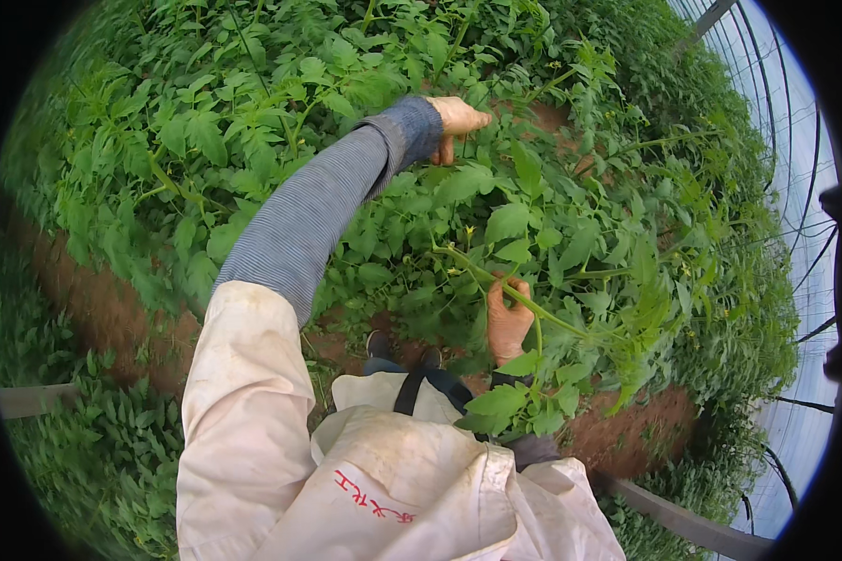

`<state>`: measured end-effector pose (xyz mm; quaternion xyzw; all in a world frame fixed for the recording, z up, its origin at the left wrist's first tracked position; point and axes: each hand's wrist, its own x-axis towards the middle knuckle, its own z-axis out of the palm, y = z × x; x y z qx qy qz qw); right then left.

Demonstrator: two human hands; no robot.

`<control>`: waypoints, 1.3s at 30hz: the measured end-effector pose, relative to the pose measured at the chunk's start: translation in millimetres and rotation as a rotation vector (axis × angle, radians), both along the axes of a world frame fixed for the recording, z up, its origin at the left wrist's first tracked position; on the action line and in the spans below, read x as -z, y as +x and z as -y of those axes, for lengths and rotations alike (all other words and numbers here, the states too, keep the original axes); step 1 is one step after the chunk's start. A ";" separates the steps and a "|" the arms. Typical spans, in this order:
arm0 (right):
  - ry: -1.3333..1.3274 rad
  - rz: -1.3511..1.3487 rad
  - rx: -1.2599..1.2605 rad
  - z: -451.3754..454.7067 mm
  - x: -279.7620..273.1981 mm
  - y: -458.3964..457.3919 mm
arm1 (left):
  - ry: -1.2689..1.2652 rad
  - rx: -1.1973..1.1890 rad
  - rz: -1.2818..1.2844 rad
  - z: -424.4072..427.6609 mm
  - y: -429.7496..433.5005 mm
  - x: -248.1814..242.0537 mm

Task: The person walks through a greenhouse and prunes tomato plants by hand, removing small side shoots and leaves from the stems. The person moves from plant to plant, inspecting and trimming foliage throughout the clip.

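My right hand (pixel 509 326) pinches the green stem of a tomato plant (pixel 556 321) between thumb and fingers, in front of my body. That stem slants down to the right and carries leaves and small yellow flowers (pixel 469 231). Farther out, my left hand (pixel 459 118) reaches over the foliage, with its arm stretched forward in a striped grey-blue sleeve (pixel 309 210). Its fingers point right and down among the leaves. Whether they hold anything is hidden.
Dense tomato plants (pixel 203 133) surround me, with dark twine (pixel 249 52) running up through them at the upper left. Bare soil (pixel 140 336) shows behind on both sides. Grey rails (pixel 687 519) lie low at the edges. Translucent sheeting (pixel 800 280) with dark lines closes off the right.
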<state>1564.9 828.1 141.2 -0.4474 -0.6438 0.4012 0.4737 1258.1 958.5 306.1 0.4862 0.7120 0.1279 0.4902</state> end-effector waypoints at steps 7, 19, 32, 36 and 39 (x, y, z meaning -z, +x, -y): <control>-0.230 -0.170 -0.030 -66.6 -15.9 12.5 | 0.196 -0.194 0.208 92.3 9.2 73.0; -0.444 0.165 -0.363 -156.5 -49.8 -93.2 | 0.208 0.483 0.076 114.1 74.2 159.2; -0.278 0.647 -0.852 -187.6 -9.3 -211.5 | 0.080 0.427 0.004 58.4 124.4 225.9; -0.533 0.796 -1.003 -204.0 -25.4 -229.3 | 0.523 -0.039 0.294 58.4 121.4 245.1; -0.539 -0.169 -1.490 -201.7 -34.2 -189.9 | 0.616 -0.369 0.752 68.7 100.6 237.9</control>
